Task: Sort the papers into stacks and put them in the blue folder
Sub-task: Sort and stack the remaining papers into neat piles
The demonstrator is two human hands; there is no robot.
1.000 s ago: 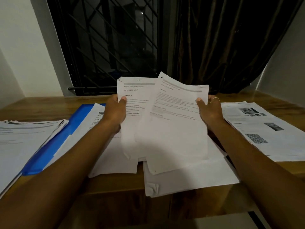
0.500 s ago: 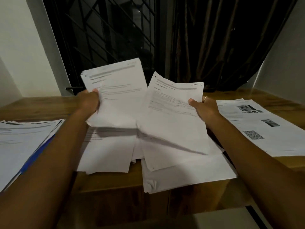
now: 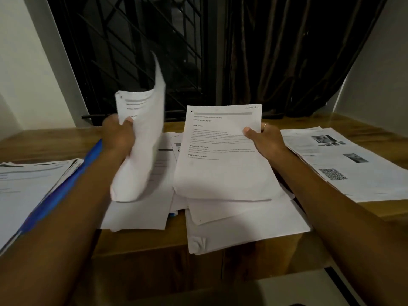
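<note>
My left hand [image 3: 120,134] grips a curled, blurred sheet of paper [image 3: 143,151] by its left edge, raised above the desk. My right hand [image 3: 265,140] pinches the right edge of a thin bundle of printed sheets [image 3: 220,155], thumb on top, held over the loose papers [image 3: 242,224] in the middle of the desk. The blue folder [image 3: 66,188] lies at the left, mostly hidden by my left forearm and by a stack of papers [image 3: 28,184] on it.
A stack of printed pages with photos and a QR code [image 3: 344,164] lies at the right of the wooden desk [image 3: 55,142]. More sheets [image 3: 141,213] lie under my left hand. A barred window and dark curtain stand behind the desk.
My left hand has pulled one sheet away from the bundle and swung it left, then back toward the middle, curling it. My right hand keeps the remaining bundle, now lower and flatter.
</note>
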